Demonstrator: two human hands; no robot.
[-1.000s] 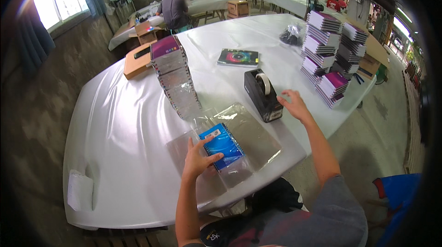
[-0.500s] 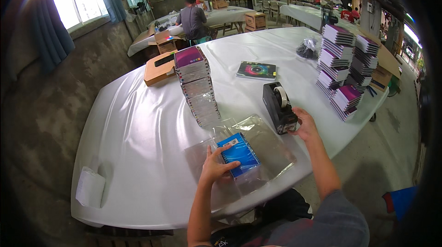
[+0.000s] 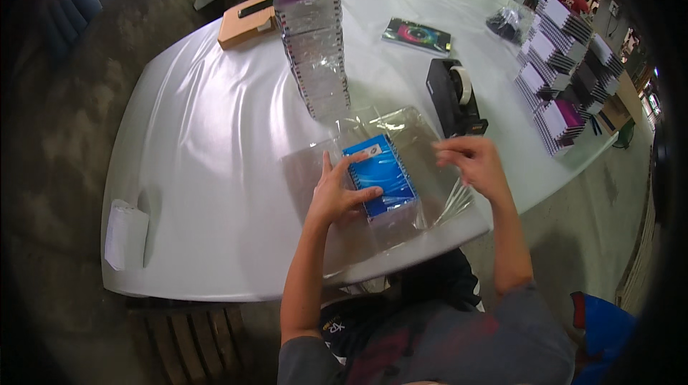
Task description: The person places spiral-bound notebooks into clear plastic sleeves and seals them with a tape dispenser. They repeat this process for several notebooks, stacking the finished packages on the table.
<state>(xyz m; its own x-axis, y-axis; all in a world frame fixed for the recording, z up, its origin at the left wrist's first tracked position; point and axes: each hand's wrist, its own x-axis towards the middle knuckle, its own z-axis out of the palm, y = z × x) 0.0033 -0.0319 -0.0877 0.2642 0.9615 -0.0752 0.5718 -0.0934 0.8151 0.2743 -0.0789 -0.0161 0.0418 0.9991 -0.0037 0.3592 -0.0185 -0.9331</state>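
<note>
A small blue spiral notebook [image 3: 383, 176] lies on clear plastic film [image 3: 308, 170] at the table's near edge, with shiny film also seen over it. My left hand [image 3: 335, 191] rests on its left side, fingers spread, thumb and forefinger reaching across the cover. To the right, my right hand [image 3: 476, 163] is raised above the film with its fingertips pinched together. Whatever is between those fingertips is too small to make out. Just beyond that hand stands a black tape dispenser [image 3: 448, 102] with a roll of tape [image 3: 464, 86] in it.
A tall stack of plastic-wrapped notebooks [image 3: 315, 55] rises beyond the film. Piled spiral notebooks [image 3: 555, 62] stand at the right. Farther back are a dark-covered book [image 3: 417, 35], a flat cardboard box [image 3: 244, 23] and a bagged black item [image 3: 510, 23]. A white block-shaped item [image 3: 126, 236] sits at far left.
My right hand has left the front of the tape dispenser and come nearer to me, fingers now pinched. My left hand stays on the notebook. The view has tilted downward.
</note>
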